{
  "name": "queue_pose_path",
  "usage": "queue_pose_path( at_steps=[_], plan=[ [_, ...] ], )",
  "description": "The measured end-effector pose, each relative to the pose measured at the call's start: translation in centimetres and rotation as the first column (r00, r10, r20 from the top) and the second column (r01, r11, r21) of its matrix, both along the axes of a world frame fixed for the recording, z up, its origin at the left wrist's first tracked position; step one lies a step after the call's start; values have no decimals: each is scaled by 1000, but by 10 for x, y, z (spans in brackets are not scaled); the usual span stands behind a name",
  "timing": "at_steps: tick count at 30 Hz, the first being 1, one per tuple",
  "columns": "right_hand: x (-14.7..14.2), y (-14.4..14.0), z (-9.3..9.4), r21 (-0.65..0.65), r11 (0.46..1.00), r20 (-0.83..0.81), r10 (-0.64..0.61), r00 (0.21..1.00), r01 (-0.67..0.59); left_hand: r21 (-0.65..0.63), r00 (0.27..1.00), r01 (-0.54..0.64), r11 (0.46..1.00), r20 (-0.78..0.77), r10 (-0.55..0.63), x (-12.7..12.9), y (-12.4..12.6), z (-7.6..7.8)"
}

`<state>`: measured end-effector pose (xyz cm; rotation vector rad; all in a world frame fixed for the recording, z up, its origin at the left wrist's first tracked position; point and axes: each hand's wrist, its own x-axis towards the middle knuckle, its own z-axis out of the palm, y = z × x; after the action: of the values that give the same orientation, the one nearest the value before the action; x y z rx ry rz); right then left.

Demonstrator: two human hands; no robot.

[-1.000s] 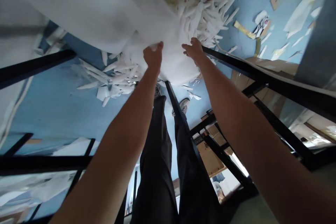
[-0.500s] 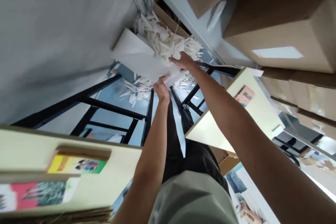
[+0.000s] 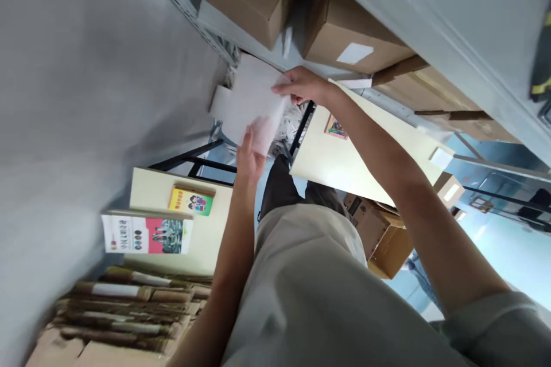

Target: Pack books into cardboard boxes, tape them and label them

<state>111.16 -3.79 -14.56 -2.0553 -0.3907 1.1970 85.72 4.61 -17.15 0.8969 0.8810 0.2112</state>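
I hold a large white sheet [image 3: 247,104] out in front of me with both hands. My left hand [image 3: 249,159] grips its near edge from below. My right hand [image 3: 303,86] pinches its far upper edge. The sheet hangs slightly curled between them. Behind it, a pile of white paper strips [image 3: 293,120] on the blue floor shows only in part. My dark trousers [image 3: 279,183] and light shirt [image 3: 310,287] fill the lower middle of the view.
Cardboard boxes [image 3: 348,40] sit on a grey metal shelf at the top. A cream table [image 3: 348,155] with a small picture card is on the right. Another cream table [image 3: 193,229] with colourful booklets stands left, above stacked cardboard [image 3: 124,309]. Black table legs [image 3: 193,160] cross the floor.
My view has swung up from the floor and the strip pile. Both hands have lifted the white sheet away from the pile, and the tables and shelf boxes have come into view.
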Motion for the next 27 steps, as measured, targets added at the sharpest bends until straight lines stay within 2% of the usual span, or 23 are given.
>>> queue_pose_path(
  at_steps=[3,6,8,11,12,14,16,17,18,20,21,23,24,25,27],
  plan=[
    [-2,-26,46,122,991,-117,65,991,-51,100,1000,-3,995,10,2,-3,-19,34],
    [-1,-62,93,247,969,-91,18,996,5,190,995,-12,982,102,-7,-1,-45,75],
    [2,-93,124,328,944,-51,31,998,-13,282,983,-5,959,180,-47,-1,-66,106],
    [8,-153,163,478,873,18,101,995,-97,499,966,24,866,211,-148,-5,-107,149],
    [10,-176,172,489,867,36,83,996,-90,566,965,38,823,192,-177,-6,-123,161],
    [15,-225,183,423,906,63,-12,998,-16,654,961,89,752,143,-238,-8,-156,174],
    [19,-276,181,328,941,92,-113,989,77,698,924,203,686,95,-370,-4,-191,171],
    [20,-301,176,315,943,101,-144,984,105,724,881,278,631,70,-468,0,-209,163],
    [22,-326,169,328,936,105,-170,980,128,756,818,354,551,36,-574,7,-227,153],
    [22,-376,148,356,917,117,-232,966,178,822,642,475,313,-82,-762,23,-264,125],
    [20,-400,137,343,913,138,-281,950,221,840,562,509,189,-158,-812,32,-281,109],
    [13,-447,115,268,908,210,-383,900,323,839,429,543,-39,-316,-846,49,-314,79],
    [6,-471,106,230,900,243,-421,874,370,826,381,550,-125,-381,-842,56,-328,65],
    [-3,-494,99,206,891,259,-448,856,404,809,344,556,-192,-434,-833,62,-341,51],
    [-26,-537,87,185,874,259,-485,835,450,768,290,575,-282,-514,-807,69,-360,25]
  ],
)
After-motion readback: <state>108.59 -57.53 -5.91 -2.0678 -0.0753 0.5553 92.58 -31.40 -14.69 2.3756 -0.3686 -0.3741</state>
